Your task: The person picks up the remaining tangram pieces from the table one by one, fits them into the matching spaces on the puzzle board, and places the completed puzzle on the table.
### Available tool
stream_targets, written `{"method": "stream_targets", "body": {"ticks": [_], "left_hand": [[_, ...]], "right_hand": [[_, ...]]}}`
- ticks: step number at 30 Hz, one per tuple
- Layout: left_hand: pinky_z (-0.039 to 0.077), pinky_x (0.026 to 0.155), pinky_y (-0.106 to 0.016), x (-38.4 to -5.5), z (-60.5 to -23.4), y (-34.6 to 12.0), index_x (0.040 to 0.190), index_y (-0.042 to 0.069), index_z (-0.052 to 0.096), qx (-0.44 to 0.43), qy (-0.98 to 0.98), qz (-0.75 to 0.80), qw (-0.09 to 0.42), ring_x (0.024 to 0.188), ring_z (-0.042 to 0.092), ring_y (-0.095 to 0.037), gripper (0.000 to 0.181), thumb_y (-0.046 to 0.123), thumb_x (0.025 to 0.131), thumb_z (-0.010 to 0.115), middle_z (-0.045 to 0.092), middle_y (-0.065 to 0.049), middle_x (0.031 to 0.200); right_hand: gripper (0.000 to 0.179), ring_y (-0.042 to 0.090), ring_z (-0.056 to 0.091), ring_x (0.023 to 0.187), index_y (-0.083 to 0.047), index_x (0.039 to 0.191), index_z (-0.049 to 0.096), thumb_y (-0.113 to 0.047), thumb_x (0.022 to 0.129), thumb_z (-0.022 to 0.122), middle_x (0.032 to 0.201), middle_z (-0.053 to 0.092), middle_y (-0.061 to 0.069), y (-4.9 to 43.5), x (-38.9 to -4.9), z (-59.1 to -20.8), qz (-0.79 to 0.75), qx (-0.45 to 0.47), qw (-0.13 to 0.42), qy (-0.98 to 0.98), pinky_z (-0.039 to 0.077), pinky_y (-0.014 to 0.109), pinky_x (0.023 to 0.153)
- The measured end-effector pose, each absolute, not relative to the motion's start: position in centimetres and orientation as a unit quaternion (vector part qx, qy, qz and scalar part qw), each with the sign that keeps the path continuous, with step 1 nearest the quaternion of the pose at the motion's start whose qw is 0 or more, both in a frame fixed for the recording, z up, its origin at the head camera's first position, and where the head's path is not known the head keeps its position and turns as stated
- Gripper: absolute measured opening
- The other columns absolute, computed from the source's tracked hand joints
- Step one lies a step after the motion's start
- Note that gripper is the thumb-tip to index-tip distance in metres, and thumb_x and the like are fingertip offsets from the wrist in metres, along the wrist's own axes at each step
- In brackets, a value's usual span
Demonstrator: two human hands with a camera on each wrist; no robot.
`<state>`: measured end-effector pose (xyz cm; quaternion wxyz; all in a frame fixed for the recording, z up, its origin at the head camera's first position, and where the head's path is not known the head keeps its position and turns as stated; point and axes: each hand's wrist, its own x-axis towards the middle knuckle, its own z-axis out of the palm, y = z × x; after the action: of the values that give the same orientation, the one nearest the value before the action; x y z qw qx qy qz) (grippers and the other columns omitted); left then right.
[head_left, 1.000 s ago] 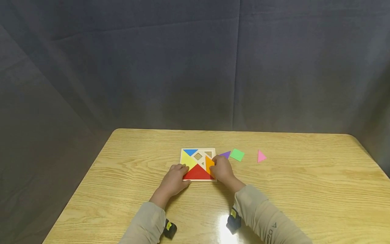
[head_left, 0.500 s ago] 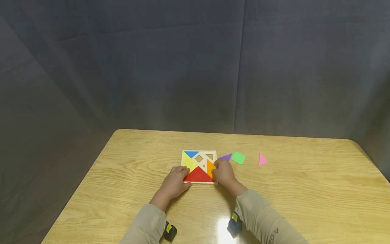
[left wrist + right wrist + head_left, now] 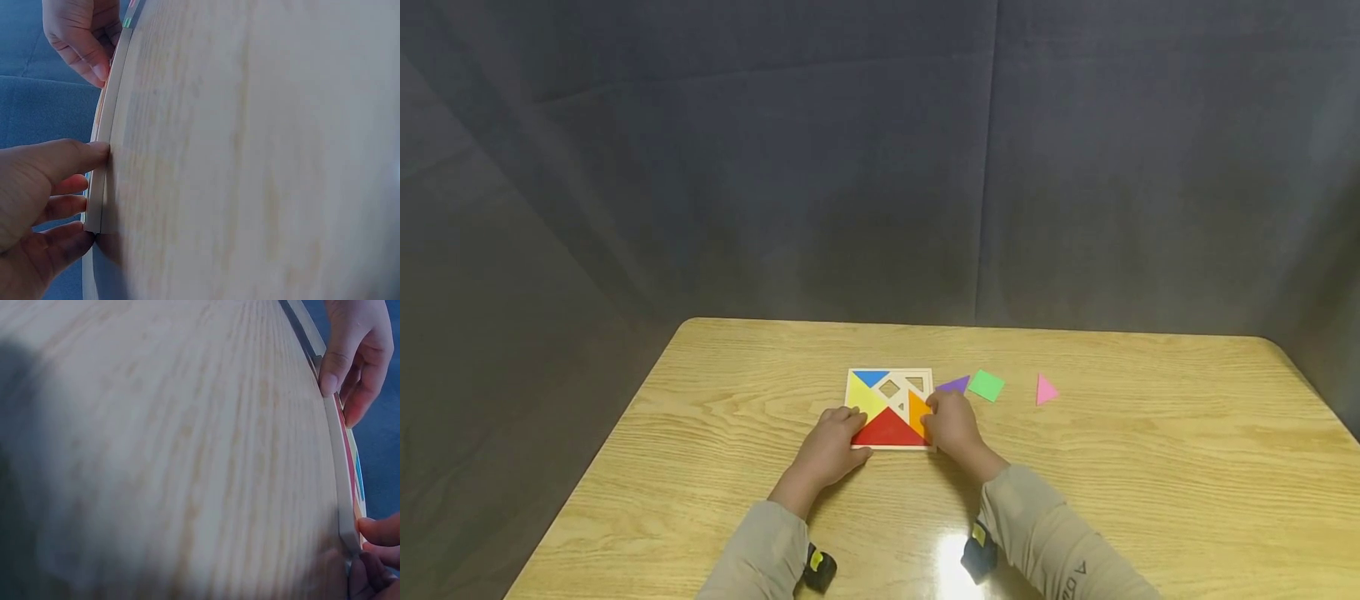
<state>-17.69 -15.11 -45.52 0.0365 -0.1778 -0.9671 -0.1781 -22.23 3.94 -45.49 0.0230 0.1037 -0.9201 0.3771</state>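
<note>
A wooden tangram board lies on the table in the head view. Red triangle, yellow triangle and blue triangle fill parts of it. My left hand grips its lower left corner, with the thumb at the near edge and fingers over the left side; the left wrist view shows this thumb on the rim. My right hand pinches the orange parallelogram at the board's right side. Its fingertips are partly hidden. Beyond this hand lies a purple triangle.
A green square lies right of the purple triangle, and a pink triangle farther right. The wooden table stretches to both sides. Dark cloth hangs behind its far edge. Each wrist wears a small black device.
The head view has tilted slightly, shifting the whole scene a little. Both hands stay at the board, and the pieces hold the same places.
</note>
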Motion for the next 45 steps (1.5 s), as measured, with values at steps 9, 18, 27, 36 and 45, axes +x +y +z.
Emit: {"method": "stream_targets", "body": {"ticks": [9, 18, 27, 36, 45], "left_hand": [[0.035, 0.090, -0.036, -17.8, -45.3, -15.2, 0.113, -0.001, 0.054, -0.172, -0.968, -0.180, 0.032, 0.108, 0.041, -0.029, 0.046, 0.023, 0.074, 0.065, 0.050, -0.014, 0.115], [0.036, 0.089, -0.036, -17.8, -45.5, -15.4, 0.112, -0.001, 0.055, -0.177, -0.967, -0.182, 0.033, 0.107, 0.041, -0.030, 0.046, 0.022, 0.074, 0.065, 0.050, -0.016, 0.115], [0.035, 0.090, -0.036, -17.9, -45.6, -15.4, 0.113, -0.002, 0.054, -0.176, -0.966, -0.189, 0.031, 0.107, 0.041, -0.030, 0.046, 0.021, 0.074, 0.065, 0.050, -0.016, 0.115], [0.034, 0.091, -0.036, -18.0, -45.5, -15.4, 0.113, -0.002, 0.054, -0.175, -0.964, -0.195, 0.032, 0.107, 0.041, -0.031, 0.046, 0.021, 0.074, 0.065, 0.050, -0.016, 0.115], [0.035, 0.090, -0.037, -18.0, -45.3, -15.4, 0.112, -0.003, 0.054, -0.177, -0.964, -0.195, 0.037, 0.106, 0.041, -0.032, 0.046, 0.021, 0.074, 0.065, 0.050, -0.017, 0.115]], "right_hand": [[0.022, 0.018, 0.043, 0.061, 0.011, 0.088, 0.061, 0.006, 0.068, 0.064, 0.064, 0.046, 0.005, 4.1, -22.4, -45.5, 0.387, 0.111, 0.008, -0.915, 0.043, 0.030, 0.060], [0.023, 0.020, 0.047, 0.068, 0.008, 0.088, 0.060, 0.006, 0.065, 0.063, 0.069, 0.050, 0.005, 4.7, -22.6, -45.8, 0.399, 0.123, -0.003, -0.909, 0.043, 0.032, 0.066], [0.020, 0.020, 0.052, 0.073, 0.007, 0.085, 0.060, 0.002, 0.066, 0.064, 0.078, 0.059, 0.009, 5.6, -22.5, -45.8, 0.426, 0.131, -0.014, -0.895, 0.045, 0.033, 0.069], [0.018, 0.021, 0.055, 0.071, 0.009, 0.087, 0.061, 0.003, 0.069, 0.063, 0.077, 0.059, 0.012, 6.6, -22.6, -45.7, 0.454, 0.138, 0.008, -0.880, 0.047, 0.031, 0.066], [0.016, 0.023, 0.055, 0.076, 0.008, 0.088, 0.059, 0.000, 0.074, 0.061, 0.085, 0.057, 0.014, 7.4, -22.9, -45.4, 0.457, 0.119, -0.001, -0.881, 0.047, 0.031, 0.068]]}}
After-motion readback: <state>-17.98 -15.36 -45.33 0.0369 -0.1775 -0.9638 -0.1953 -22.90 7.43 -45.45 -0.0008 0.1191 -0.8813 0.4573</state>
